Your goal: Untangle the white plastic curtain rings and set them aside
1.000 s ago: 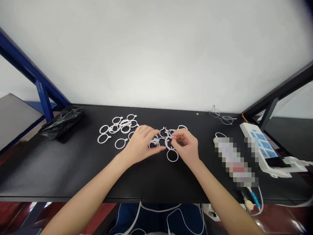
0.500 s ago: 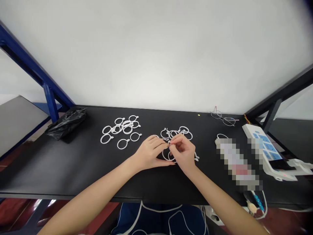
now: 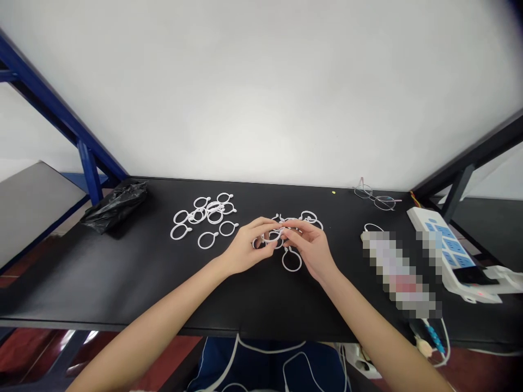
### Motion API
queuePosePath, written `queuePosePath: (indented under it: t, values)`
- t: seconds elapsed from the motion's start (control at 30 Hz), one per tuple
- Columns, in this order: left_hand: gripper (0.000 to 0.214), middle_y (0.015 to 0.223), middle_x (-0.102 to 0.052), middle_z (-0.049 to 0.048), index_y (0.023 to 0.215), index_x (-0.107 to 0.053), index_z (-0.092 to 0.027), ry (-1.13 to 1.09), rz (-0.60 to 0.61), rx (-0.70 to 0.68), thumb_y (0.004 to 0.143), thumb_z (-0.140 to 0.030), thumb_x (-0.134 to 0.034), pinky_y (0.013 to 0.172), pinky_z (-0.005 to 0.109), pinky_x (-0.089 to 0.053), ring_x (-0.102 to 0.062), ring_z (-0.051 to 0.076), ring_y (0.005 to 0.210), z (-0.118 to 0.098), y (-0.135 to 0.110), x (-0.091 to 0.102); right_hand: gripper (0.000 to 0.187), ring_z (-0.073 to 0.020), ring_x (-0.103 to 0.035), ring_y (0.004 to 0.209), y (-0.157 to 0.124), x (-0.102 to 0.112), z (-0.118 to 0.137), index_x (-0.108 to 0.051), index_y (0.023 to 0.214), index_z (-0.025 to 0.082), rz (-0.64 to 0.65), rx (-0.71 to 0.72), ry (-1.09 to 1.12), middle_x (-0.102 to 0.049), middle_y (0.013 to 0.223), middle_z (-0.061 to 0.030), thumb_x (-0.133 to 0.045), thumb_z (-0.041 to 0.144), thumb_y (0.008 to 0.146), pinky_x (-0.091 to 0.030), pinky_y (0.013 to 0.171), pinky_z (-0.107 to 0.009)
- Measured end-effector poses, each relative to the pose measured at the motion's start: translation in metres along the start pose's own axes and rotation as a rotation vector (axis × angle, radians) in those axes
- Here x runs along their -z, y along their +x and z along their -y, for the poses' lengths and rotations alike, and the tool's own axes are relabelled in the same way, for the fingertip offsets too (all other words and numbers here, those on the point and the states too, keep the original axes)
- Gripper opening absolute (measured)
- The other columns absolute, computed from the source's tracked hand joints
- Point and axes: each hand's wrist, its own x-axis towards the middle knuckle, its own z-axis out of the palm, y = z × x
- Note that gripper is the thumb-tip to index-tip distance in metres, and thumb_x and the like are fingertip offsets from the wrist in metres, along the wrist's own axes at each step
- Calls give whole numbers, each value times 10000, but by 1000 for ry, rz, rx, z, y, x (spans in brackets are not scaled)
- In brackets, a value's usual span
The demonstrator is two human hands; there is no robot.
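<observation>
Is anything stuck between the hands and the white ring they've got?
Nothing visible is. The left hand holds the white ring directly, and the right hand seems to pinch its right end. The loose rings lie off to the left.

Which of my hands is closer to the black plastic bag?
Left. Your left hand is to the right of the black plastic bag and nearer the front edge; your right hand is farther right, beyond the left.

The left hand (image 3: pixel 247 247) holds a white ring (image 3: pixel 273 240); the right hand (image 3: pixel 312 247) seems to pinch its edge. Loose rings (image 3: pixel 213 209) lie left, a bag (image 3: pixel 116 208) far left, glasses (image 3: pixel 372 197) far right.
</observation>
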Motion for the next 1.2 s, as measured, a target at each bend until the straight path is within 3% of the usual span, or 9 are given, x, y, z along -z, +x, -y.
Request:
queuePosePath:
  t: [0.17,0.33,0.57,0.8,1.03,1.2]
  values:
    - [262,1146,-625,110,1154,-623,-197,-148,36,92,946,-284,-491,674,272,-529,-620,168,881,-3,3,0,166,-142,-662,709,-3,-4,-8,-759,781,216,-22,58,-76,-661,915,-30,-820,339,687,-633,654,-310]
    - [271,894,-652,50,1166,-526,-176,-22,-32,161,985,-350,-423,682,284,-516,-625,150,747,1,-5,-10,144,-165,-672,750,-4,-8,-14,-757,761,225,35,143,-66,-650,869,-26,-824,331,690,-619,706,-335]
    - [237,800,-658,33,1064,-543,-166,147,-145,10,992,-292,-356,622,254,-492,-613,132,644,8,-11,-9,193,-156,-682,735,-6,-11,-14,-741,784,214,128,25,-54,-705,755,-3,-854,295,650,-588,749,-313]
    - [292,833,-681,67,1089,-558,-146,146,-124,-122,985,-218,-295,644,269,-515,-646,139,665,6,-10,-8,175,-169,-703,685,-8,-12,-13,-746,765,199,180,4,-30,-723,731,-18,-802,356,714,-619,716,-352]
    - [313,690,-641,1,1160,-534,-156,122,-120,-115,988,-216,-280,613,236,-498,-621,118,600,5,-10,-10,187,-150,-663,571,-9,-16,-13,-723,689,204,142,77,-74,-689,644,-7,-804,371,708,-602,578,-301]
    - [309,683,-653,6,1119,-547,-159,147,-108,-88,997,-246,-278,585,235,-471,-610,121,575,3,-9,-8,192,-147,-663,577,-9,-16,-14,-718,703,200,134,83,-84,-691,651,-7,-789,376,730,-596,597,-299]
